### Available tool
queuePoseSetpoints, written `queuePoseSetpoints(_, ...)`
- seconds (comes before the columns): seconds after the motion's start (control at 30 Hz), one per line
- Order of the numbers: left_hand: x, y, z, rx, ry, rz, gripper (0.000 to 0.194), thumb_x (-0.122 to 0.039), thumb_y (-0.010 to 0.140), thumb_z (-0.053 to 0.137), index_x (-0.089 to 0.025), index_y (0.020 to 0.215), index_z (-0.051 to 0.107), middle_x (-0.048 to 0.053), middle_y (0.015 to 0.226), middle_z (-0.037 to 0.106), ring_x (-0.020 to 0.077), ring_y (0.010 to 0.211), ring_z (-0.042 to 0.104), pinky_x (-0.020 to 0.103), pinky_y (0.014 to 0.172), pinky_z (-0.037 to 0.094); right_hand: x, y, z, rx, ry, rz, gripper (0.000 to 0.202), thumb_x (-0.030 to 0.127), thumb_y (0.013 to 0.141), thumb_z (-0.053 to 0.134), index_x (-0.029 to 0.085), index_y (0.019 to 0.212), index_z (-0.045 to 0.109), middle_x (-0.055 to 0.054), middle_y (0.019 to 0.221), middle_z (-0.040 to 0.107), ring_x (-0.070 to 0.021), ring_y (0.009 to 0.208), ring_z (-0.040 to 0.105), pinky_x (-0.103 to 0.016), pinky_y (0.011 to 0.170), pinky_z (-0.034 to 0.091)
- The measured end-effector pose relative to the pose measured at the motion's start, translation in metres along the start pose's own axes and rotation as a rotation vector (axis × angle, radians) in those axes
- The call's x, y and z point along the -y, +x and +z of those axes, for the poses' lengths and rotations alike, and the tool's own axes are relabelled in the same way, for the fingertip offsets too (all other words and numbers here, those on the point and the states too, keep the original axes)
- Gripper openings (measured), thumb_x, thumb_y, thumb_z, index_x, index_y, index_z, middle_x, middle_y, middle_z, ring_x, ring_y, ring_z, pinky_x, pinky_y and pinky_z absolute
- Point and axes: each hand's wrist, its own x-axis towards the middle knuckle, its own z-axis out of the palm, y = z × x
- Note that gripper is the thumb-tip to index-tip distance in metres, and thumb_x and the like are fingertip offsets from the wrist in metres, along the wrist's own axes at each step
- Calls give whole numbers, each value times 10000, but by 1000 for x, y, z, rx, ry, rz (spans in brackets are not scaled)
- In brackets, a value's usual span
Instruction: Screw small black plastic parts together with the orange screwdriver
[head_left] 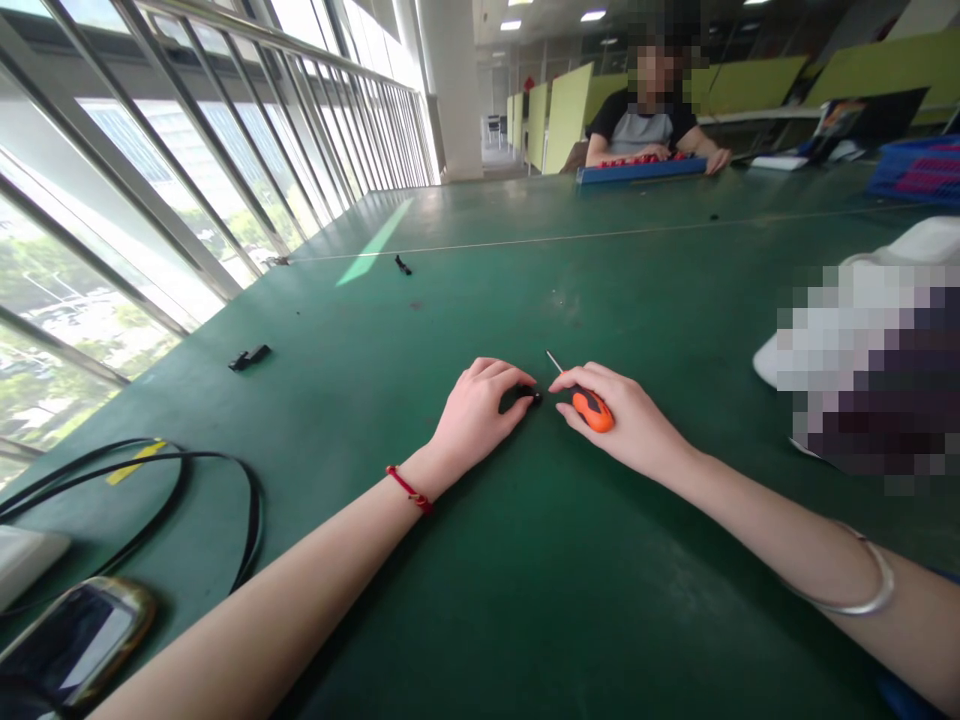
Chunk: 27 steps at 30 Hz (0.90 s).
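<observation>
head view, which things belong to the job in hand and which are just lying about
In hand:
- screwdriver, in the right hand
- small black part, at the left hand

Apparently just lying about:
- phone
- cable
- blue basket
- two loose black pieces, though these may be spare parts

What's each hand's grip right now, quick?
Left hand: closed on a small black part.
Right hand: holding the orange-and-black screwdriver, thumb and forefinger tips apart.
</observation>
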Motion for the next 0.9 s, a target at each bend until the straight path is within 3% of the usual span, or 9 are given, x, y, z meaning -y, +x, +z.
queuePoseSetpoints(0.2, -2, 0, -2, -11, -10, -32, 105, -231, 800, 580, -196, 849, 665, 25, 854, 661, 200, 883, 537, 339, 803, 461, -1, 12, 7, -5, -49, 36, 141, 281, 780, 605, 244, 916, 594, -9, 879, 624, -162, 715, 570, -257, 602, 391)
queuePoseSetpoints(0.43, 0, 0, -2, -25, -86, -22, 104, -224, 787, 595, -211, 845, 680, 6, 846, 681, 188, 894, 550, 324, 813, 456, -3, 11, 12, -32, -101, 2, 99, 266, 795, 591, 235, 886, 615, -6, 833, 635, -153, 707, 556, -254, 618, 374)
queuePoseSetpoints(0.9, -2, 2, -6, -19, -262, -127, 88, -244, 759, 621, -202, 799, 687, 12, 843, 695, 180, 858, 595, 337, 822, 467, -5, 10, 12, -32, -108, -69, 126, 230, 809, 560, 227, 912, 633, -22, 832, 638, -157, 698, 552, -264, 630, 390)
